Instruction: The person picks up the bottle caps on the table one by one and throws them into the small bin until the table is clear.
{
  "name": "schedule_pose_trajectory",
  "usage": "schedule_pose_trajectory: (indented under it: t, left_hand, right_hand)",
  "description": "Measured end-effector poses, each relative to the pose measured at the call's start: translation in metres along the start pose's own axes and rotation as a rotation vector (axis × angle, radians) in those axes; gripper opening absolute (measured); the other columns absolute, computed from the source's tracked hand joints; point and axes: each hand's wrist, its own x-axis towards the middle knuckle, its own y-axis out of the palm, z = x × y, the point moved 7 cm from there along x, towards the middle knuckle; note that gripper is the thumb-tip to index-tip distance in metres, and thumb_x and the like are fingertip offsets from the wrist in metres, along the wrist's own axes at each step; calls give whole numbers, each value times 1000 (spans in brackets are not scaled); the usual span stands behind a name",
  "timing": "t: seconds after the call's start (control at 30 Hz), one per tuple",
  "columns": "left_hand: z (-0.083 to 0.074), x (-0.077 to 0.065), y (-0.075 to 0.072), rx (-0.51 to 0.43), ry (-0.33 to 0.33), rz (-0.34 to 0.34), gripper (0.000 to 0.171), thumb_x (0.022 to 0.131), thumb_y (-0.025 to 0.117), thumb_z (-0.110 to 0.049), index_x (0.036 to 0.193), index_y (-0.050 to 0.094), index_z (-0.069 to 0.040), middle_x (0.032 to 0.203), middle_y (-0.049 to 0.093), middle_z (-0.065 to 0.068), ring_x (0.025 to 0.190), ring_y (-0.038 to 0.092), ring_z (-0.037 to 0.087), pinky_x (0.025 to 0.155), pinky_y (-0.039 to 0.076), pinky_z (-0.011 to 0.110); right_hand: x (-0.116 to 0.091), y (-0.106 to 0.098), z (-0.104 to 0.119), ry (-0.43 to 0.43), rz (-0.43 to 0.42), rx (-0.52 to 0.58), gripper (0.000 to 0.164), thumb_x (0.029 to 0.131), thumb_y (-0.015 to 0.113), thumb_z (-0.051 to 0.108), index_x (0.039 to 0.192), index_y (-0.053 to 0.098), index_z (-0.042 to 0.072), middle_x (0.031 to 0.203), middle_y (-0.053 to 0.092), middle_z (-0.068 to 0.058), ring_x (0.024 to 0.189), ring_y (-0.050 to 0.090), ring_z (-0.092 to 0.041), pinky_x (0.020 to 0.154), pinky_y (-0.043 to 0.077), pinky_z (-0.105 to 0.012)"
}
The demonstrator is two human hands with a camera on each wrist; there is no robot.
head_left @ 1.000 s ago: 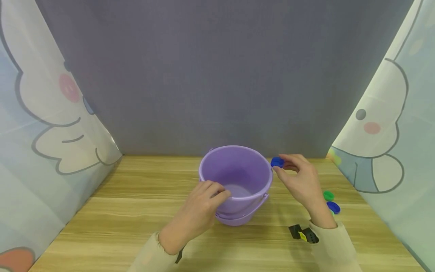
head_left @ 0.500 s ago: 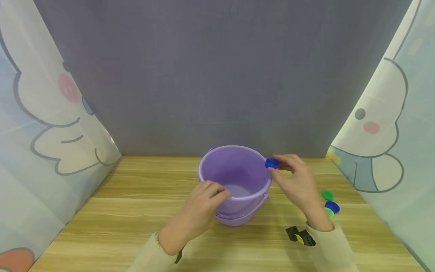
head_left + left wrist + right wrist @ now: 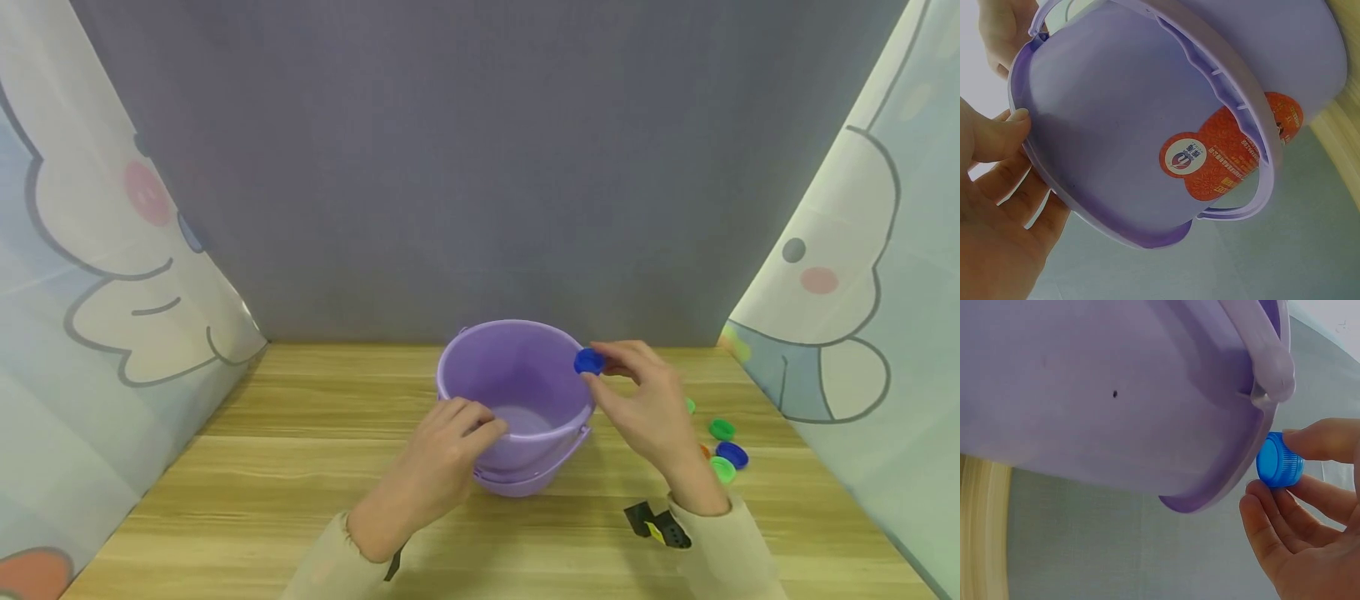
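Note:
A purple bucket [image 3: 517, 467] stands on the wooden table, its handle hanging down on the near side. My left hand [image 3: 442, 454] grips the near rim, and in the left wrist view the thumb [image 3: 1007, 137] lies against the bucket's outside. A red sticker [image 3: 1225, 153] shows on the wall there. My right hand [image 3: 648, 408] pinches a blue bottle cap [image 3: 588, 362] between thumb and fingers at the bucket's right rim. In the right wrist view, the ribbed cap [image 3: 1279, 461] is held close beside the rim. The part of the bucket's floor that shows is bare.
Several loose caps lie right of the bucket: a green cap [image 3: 722, 429], a dark blue cap [image 3: 732, 455], a light green cap [image 3: 724, 469] and others partly hidden by the right forearm. A grey backdrop [image 3: 487, 167] stands behind the table, with cartoon-printed cloth [image 3: 840, 333] at both sides.
My right hand has moved left with the blue bottle cap, from just outside the bucket to its right rim. More caps show beside the right forearm. The left hand stays on the rim.

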Motion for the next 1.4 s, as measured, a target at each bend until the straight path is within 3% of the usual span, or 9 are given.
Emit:
schedule_pose_trajectory:
  t: [0.5,1.13,1.23,1.4]
  left_hand:
    - [1,1,0,2,2,5,54,64,63,21,107,71,-10,97,64,0,91,60,19,82,52,33]
    - [0,1,1,-5,4,6,52,65,67,21,107,71,-10,97,64,1,92,60,19,82,52,32]
    - [1,2,1,-4,5,4,53,63,67,21,107,71,-9,98,65,1,92,60,19,83,52,33]
    - [1,1,1,5,11,8,56,60,68,20,108,71,-9,98,65,1,92,60,19,83,53,33]
  right_hand:
    - [-3,12,12,-81,-6,-3,36,76,82,-7,111,73,-5,105,70,-10,86,66,-20,82,52,-13]
    - [-5,21,17,-93,2,-14,36,78,83,-2,113,74,-3,109,70,-12,87,68,-23,83,49,-12]
    - [-4,22,17,-103,0,-17,37,77,83,-3,112,73,-3,108,70,-12,87,68,-23,82,52,-15]
    - [-5,27,15,-105,17,-29,38,76,83,-4,112,73,-4,108,70,-12,88,68,-22,77,59,-30]
